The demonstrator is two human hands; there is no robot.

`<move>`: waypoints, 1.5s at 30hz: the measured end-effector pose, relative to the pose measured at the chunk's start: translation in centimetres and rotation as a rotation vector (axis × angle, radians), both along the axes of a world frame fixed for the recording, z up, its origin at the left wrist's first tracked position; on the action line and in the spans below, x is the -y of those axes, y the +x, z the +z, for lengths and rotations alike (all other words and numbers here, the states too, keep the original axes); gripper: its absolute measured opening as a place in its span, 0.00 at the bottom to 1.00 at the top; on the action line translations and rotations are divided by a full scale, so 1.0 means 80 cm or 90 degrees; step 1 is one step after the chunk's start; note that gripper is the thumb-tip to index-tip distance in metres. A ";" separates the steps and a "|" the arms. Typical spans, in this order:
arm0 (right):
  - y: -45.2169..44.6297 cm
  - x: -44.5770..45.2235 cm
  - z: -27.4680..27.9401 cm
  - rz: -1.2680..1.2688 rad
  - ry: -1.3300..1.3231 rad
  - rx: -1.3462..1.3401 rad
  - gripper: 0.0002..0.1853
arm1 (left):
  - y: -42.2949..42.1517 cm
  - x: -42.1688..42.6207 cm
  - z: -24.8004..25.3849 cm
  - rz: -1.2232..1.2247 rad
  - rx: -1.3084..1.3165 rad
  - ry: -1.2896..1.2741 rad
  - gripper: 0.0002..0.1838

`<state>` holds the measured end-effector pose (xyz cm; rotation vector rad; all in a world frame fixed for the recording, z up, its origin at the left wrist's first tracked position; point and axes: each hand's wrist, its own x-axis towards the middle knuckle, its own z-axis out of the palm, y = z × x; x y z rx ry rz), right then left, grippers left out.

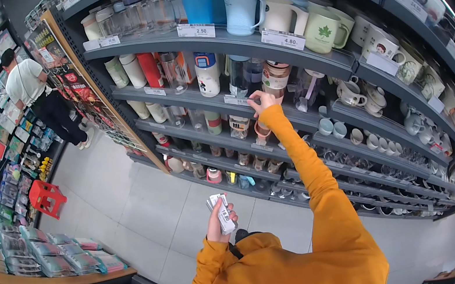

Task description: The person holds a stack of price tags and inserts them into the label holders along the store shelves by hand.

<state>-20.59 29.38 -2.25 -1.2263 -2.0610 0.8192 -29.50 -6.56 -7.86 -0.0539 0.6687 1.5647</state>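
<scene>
My left hand, held low over the floor, is closed around a stack of white price tags; the front tag shows printed figures. My right hand is stretched out to the middle shelf, its fingers curled but apart, with nothing visible between them. It is beside the right end of a price tag on the shelf edge; whether it touches the tag I cannot tell. Behind the hand stand a jar-like cup with a brown lid and a dark clear tumbler. A white bottle with a blue lid is further left.
Curved shelves hold many cups, including a green mug with a leaf and a light blue mug. Another person stands at the far left display. A red stool is on the tiled floor. Packaged goods lie at lower left.
</scene>
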 end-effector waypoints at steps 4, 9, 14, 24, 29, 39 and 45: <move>0.002 -0.006 0.002 0.001 0.029 -0.072 0.14 | -0.005 -0.018 -0.007 -0.006 0.013 0.005 0.16; 0.004 0.003 0.015 -0.009 -0.024 -0.108 0.12 | -0.013 -0.038 -0.005 0.013 -0.027 0.039 0.18; 0.013 0.080 0.028 0.043 -0.007 -0.165 0.11 | -0.011 -0.078 0.040 0.155 -0.180 0.054 0.20; 0.055 0.236 -0.008 0.320 -0.341 -0.211 0.13 | -0.017 -0.116 0.042 0.027 -0.229 0.176 0.28; 0.087 0.143 0.166 0.055 0.324 -0.135 0.10 | -0.012 -0.121 0.035 0.018 -0.223 0.169 0.27; 0.091 0.040 0.276 -0.135 0.448 0.057 0.09 | 0.007 -0.102 0.046 -0.023 -0.263 0.118 0.20; 0.095 0.038 0.273 -0.101 0.420 -0.169 0.06 | -0.003 -0.095 0.051 -0.025 -0.273 0.076 0.20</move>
